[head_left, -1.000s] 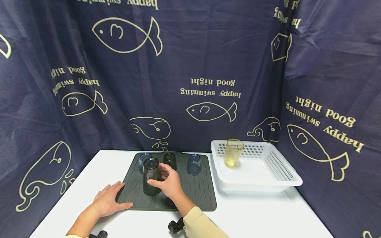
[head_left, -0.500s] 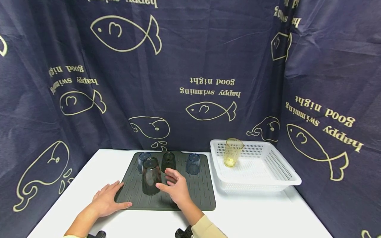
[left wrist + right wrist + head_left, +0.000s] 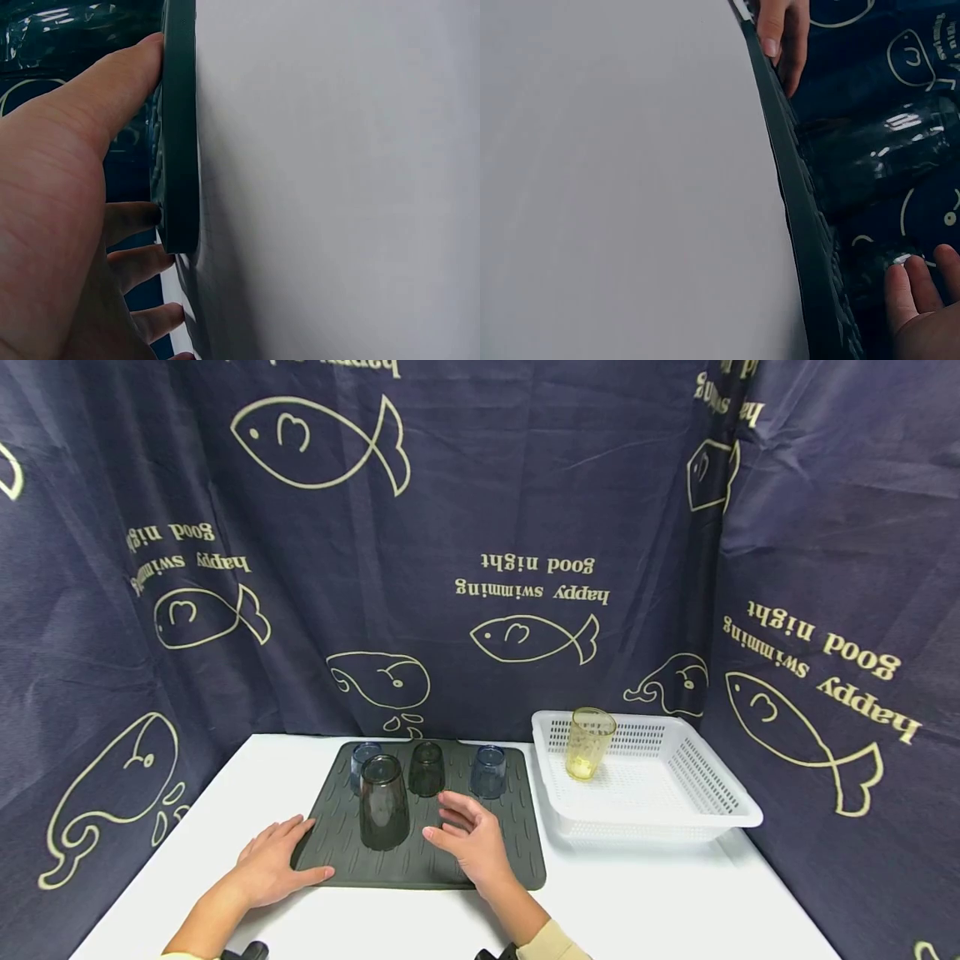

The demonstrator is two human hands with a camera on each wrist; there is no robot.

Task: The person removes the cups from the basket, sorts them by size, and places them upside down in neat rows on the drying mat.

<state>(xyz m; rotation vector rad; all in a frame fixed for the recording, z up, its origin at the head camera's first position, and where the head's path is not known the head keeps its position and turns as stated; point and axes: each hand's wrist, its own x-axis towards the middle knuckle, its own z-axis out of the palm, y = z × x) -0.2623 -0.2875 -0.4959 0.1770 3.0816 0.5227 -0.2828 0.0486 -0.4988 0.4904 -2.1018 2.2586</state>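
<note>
A tall dark grey glass (image 3: 384, 806) stands upside down on the dark drying mat (image 3: 352, 870), toward its front left. My right hand (image 3: 474, 843) hovers to the right of that glass, fingers loosely bent and nothing between them. At the mat's front left corner rests my left hand (image 3: 273, 866), fingers spread, thumb on the mat's front edge. Behind the tall glass are a blue glass (image 3: 364, 758), partly hidden, and a smaller dark glass (image 3: 427, 770). Another blue glass (image 3: 489, 772) stands at the back right of the mat, beyond my right hand.
A white perforated plastic basket (image 3: 660, 825) sits right of the mat. In its back left corner a yellow glass (image 3: 589, 745) leans upright. A navy curtain (image 3: 525, 485) with fish drawings encloses the white table (image 3: 637, 893) at the back and sides.
My right hand has let go of the tall dark glass and moved away to the right. The glass stays standing on the mat. My left hand keeps its place at the mat's corner.
</note>
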